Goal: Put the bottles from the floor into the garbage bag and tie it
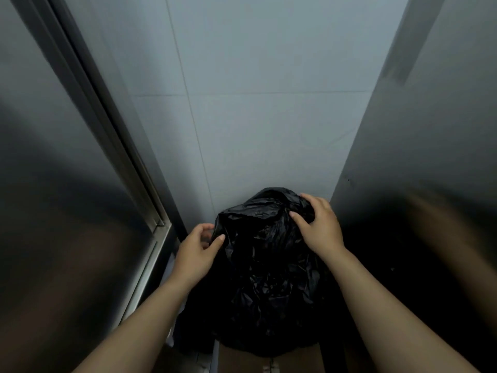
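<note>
While the camera looks down from the person's head, a big black garbage bag [269, 265] sits in the middle of a narrow gap. It is crinkly and shiny, and it looks full and lumpy. Its top is bunched up near a pale tiled wall [255, 103] at the back. Its bottom rests on something brown, like a cardboard box [269, 360], at the low edge of the view.

Both bare arms reach forward to the bag. The left hand [195, 253] is at the bag's upper left edge. Its fingers [204, 228] are curled, and the thumb and the other fingers pinch a fold of the black plastic between them. The right hand [321, 224] lies on the upper right side of the bag, close to the top. Its fingers [306, 197] are spread a bit and bent over the plastic, pressing on it and holding a bunch of it. The thumb points in toward the middle of the bag.

On the left stands a tall shiny metal door [53, 157] with a silver frame [129, 157] running down beside it. On the right is a dark grey metal side [430, 144], close to the right arm. The bag fills most of the space between them. No bottles can be seen; the bag is too dark to see inside.
</note>
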A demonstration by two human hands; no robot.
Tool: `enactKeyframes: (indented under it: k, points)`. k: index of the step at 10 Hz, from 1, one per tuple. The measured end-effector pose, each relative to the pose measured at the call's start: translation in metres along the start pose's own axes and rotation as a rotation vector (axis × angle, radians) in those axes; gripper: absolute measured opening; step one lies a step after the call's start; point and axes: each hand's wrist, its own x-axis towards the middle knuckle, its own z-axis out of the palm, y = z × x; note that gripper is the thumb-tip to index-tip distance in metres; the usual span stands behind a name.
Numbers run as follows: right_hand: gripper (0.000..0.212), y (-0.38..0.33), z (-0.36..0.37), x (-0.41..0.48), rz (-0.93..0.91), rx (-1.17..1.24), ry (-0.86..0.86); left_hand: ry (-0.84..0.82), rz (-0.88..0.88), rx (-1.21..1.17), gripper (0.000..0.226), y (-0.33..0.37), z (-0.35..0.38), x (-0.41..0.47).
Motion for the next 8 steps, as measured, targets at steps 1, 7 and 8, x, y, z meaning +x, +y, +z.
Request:
enactKeyframes:
  k: [1,7,8]
  points:
    - [0.047,-0.016,-0.006,0.002,-0.021,-0.015,-0.041,-0.027,0.049,0.046,0.027,0.013,-0.006,0.000]
    - [0.080,-0.017,0.029,-0.027,0.276,-0.356,-0.498,-0.032,0.070,0.359,0.055,-0.001,-0.056,-0.084]
    - [0.086,-0.037,0.014,-0.041,0.266,-0.354,-0.460,-0.006,0.117,0.364,0.054,0.014,-0.072,-0.101]
